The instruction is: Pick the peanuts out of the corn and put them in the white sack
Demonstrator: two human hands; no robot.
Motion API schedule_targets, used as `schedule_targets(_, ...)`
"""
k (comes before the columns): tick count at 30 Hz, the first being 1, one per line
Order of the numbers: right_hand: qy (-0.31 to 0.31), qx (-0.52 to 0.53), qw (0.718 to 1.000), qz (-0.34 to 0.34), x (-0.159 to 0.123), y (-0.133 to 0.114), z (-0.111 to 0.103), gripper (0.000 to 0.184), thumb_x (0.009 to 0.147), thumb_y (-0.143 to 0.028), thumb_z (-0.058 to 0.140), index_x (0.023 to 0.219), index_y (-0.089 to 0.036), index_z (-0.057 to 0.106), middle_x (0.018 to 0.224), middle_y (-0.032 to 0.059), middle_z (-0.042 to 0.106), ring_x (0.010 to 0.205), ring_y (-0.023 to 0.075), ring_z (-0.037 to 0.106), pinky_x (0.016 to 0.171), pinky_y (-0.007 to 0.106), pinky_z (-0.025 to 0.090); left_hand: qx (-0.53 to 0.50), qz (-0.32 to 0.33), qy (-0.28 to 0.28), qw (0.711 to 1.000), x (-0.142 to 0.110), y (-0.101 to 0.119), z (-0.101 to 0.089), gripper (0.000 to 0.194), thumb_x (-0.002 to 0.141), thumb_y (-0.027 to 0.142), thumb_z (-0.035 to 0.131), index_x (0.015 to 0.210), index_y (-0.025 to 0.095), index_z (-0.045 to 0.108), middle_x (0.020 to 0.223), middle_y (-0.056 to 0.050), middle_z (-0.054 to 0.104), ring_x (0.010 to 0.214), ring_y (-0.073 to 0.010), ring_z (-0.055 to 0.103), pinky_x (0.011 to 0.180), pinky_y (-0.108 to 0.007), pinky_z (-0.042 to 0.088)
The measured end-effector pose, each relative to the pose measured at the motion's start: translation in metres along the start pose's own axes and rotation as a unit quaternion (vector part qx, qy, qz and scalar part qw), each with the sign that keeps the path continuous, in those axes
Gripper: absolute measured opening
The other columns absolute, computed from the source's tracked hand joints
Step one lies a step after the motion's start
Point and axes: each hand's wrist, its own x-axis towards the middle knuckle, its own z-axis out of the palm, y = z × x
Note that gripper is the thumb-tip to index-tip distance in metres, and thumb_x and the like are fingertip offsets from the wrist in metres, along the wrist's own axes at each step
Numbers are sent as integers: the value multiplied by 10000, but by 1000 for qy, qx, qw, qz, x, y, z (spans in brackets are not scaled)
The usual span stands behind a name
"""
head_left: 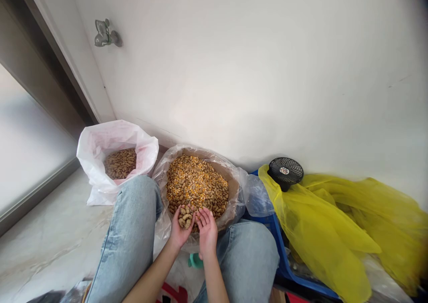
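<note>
My left hand is cupped palm up and holds a small heap of brown nuts. My right hand lies beside it, palm up with fingers slightly apart, its fingertips touching the pile. Both hands rest at the near rim of a round brown container lined with clear plastic, filled with mixed yellow corn kernels and brown nuts. It stands between my knees in blue jeans.
A white plastic bag of brown nuts stands to the left on the pale floor. A small black fan sits on yellow plastic sheeting over a blue crate at right. A white wall rises behind.
</note>
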Motion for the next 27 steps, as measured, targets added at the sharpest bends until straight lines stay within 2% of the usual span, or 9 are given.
schedule_targets(4, 3, 2, 1000, 5, 0, 0, -1, 278, 677, -418, 540, 841, -201, 601, 839, 24, 639, 802, 144, 586, 786, 313, 446, -2, -10, 4, 1000, -1, 0, 1, 112, 784, 212, 455, 804, 193, 563, 840, -34, 629, 828, -162, 603, 698, -314, 510)
schedule_targets(10, 43, 13, 999, 11, 4, 1, -10, 251, 670, -397, 543, 827, -208, 593, 747, -9, 610, 709, 116, 574, 725, 277, 454, -26, 8, 12, 1000, -2, 1, 4, 134, 786, 195, 444, 778, 188, 578, 847, -30, 639, 862, -147, 596, 781, -330, 492)
schedule_targets(14, 68, 26, 997, 27, 10, 5, -20, 247, 648, -375, 557, 829, -210, 590, 733, -15, 609, 677, 109, 571, 705, 268, 457, -28, 34, 0, 999, -4, 6, 19, 167, 791, 196, 428, 747, 183, 588, 839, -34, 645, 867, -140, 595, 793, -328, 490)
schedule_targets(17, 62, 24, 997, 39, 13, 8, -25, 257, 640, -388, 560, 829, -217, 588, 731, -18, 617, 681, 113, 576, 696, 273, 458, -39, 39, -27, 998, -9, 14, 45, 182, 793, 197, 423, 725, 184, 592, 811, -30, 644, 863, -140, 596, 776, -324, 497)
schedule_targets(21, 53, 16, 998, 43, 15, 11, -26, 262, 634, -403, 562, 822, -223, 591, 721, -19, 623, 674, 120, 580, 689, 286, 460, -49, 60, -72, 994, -19, 36, 95, 184, 785, 189, 428, 690, 176, 586, 776, -37, 637, 855, -149, 596, 762, -328, 497)
schedule_targets(24, 46, 23, 997, 50, 15, 12, -27, 261, 633, -399, 561, 825, -226, 597, 723, -16, 630, 678, 124, 583, 693, 290, 463, -37, 112, -111, 987, -29, 70, 137, 193, 784, 180, 411, 680, 170, 574, 758, -41, 628, 839, -152, 596, 749, -336, 496)
schedule_targets(27, 44, 45, 996, 70, 16, 14, -30, 252, 621, -384, 568, 813, -224, 602, 721, -12, 635, 685, 124, 586, 689, 284, 468, -42, 187, -143, 971, -37, 124, 176, 202, 786, 185, 385, 666, 175, 548, 722, -30, 611, 802, -150, 594, 727, -335, 491)
